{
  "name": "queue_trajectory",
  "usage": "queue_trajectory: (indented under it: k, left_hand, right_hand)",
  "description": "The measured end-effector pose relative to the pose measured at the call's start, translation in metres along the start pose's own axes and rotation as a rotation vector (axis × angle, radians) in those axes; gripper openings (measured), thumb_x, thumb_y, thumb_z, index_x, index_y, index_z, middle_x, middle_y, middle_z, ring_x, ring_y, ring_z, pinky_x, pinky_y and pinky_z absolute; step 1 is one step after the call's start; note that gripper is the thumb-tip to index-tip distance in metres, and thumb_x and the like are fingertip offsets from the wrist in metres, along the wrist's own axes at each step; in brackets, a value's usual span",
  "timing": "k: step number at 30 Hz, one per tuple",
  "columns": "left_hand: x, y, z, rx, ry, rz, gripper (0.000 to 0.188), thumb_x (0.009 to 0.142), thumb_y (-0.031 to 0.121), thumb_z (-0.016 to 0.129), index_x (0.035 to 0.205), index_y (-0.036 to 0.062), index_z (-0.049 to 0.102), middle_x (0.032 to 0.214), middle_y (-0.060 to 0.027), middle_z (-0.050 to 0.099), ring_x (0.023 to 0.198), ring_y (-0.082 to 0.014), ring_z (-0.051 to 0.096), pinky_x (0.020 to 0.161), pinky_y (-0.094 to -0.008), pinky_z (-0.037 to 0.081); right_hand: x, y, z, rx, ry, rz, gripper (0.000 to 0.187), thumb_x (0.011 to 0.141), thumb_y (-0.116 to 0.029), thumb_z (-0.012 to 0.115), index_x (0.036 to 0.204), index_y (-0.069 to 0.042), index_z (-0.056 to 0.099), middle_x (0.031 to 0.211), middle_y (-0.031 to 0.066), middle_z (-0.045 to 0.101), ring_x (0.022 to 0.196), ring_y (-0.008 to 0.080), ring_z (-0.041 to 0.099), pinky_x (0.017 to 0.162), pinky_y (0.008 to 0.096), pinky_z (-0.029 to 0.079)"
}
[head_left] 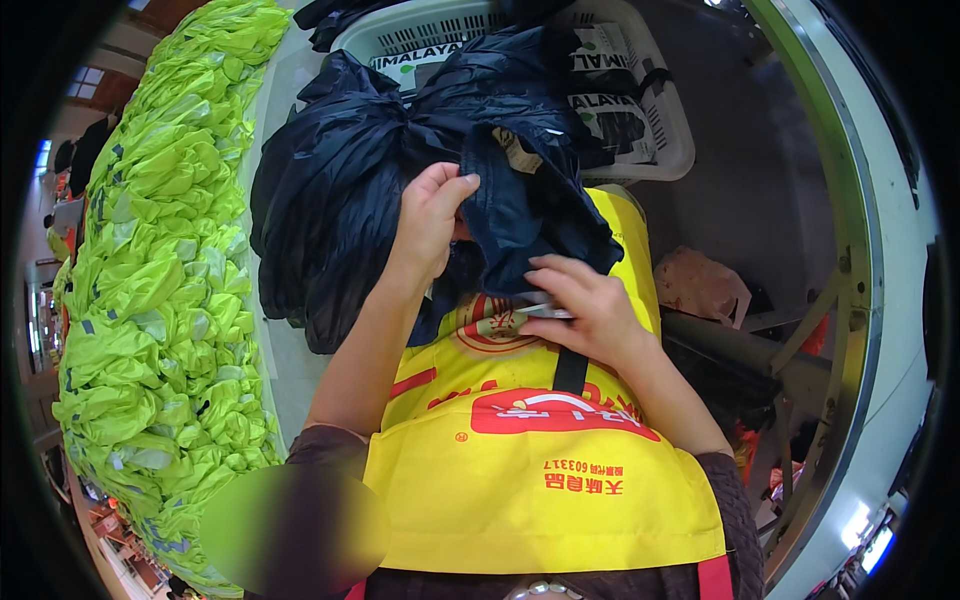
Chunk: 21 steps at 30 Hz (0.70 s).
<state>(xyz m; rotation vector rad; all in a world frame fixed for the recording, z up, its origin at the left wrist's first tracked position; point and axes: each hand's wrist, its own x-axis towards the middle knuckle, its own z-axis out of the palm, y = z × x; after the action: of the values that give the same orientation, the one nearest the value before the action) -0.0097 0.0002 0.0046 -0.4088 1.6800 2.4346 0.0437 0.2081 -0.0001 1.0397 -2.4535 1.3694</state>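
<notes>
A dark navy garment with a tan patch hangs over my lap, in front of a heap of shiny dark navy clothing. My left hand is closed on the garment's edge, thumb and fingers pinching it. Just below the garment's lower edge is my right hand, its fingers curled round a small silvery tool that looks like thread snips. The fingers hide most of that tool. Under both hands, a yellow printed apron covers my front and lap.
Beyond the heap stands a white plastic basket holding dark pieces and printed white packaging. Bright yellow-green garments are piled along the left. A pale metal frame curves down the right side, with a crumpled pinkish bag low beside it.
</notes>
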Motion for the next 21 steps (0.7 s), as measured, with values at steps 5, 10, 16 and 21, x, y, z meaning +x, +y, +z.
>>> queue_trajectory:
  k: [5, 10, 16, 21]
  left_hand:
    - [0.015, 0.023, -0.019, 0.101, 0.18, 0.267, 0.011, 0.08, 0.006, 0.062, 0.088, 0.002, 0.054, 0.064, -0.0019, 0.055, 0.04, -0.0081, 0.05, 0.037, -0.0209, 0.044]
    - [0.005, 0.051, -0.022, 0.592, 0.322, 0.568, 0.012, 0.074, -0.001, 0.06, 0.086, -0.0008, 0.059, 0.068, 0.0012, 0.053, 0.048, -0.0041, 0.045, 0.046, -0.0182, 0.039]
    - [0.008, 0.042, -0.022, 1.038, 0.26, 1.008, 0.025, 0.068, -0.001, 0.06, 0.093, 0.004, 0.061, 0.086, -0.0086, 0.057, 0.08, -0.0203, 0.054, 0.073, -0.028, 0.045]
    - [-0.006, 0.052, 0.016, 1.24, -0.484, 1.149, 0.047, 0.063, 0.027, 0.078, 0.1, 0.0041, 0.06, 0.097, -0.0112, 0.06, 0.098, -0.0283, 0.054, 0.09, -0.0379, 0.039]
  right_hand:
    - [-0.02, 0.037, -0.006, -0.245, -0.035, 0.136, 0.019, 0.063, -0.005, 0.068, 0.079, -0.007, 0.06, 0.078, 0.0085, 0.062, 0.069, 0.0262, 0.061, 0.059, 0.0331, 0.049]
    - [-0.002, 0.032, -0.024, -0.286, 0.044, 0.092, 0.014, 0.065, -0.009, 0.072, 0.072, -0.006, 0.059, 0.07, 0.009, 0.061, 0.065, 0.0257, 0.059, 0.056, 0.0333, 0.046]
    - [0.019, 0.047, -0.041, -0.166, -0.009, 0.118, 0.024, 0.07, -0.02, 0.074, 0.073, -0.002, 0.059, 0.066, 0.0079, 0.058, 0.06, 0.0244, 0.052, 0.055, 0.0323, 0.042]
    - [0.031, 0.056, -0.051, -0.193, -0.058, -0.028, 0.016, 0.07, -0.019, 0.072, 0.074, -0.006, 0.062, 0.066, 0.0059, 0.059, 0.06, 0.0216, 0.052, 0.055, 0.0311, 0.041]
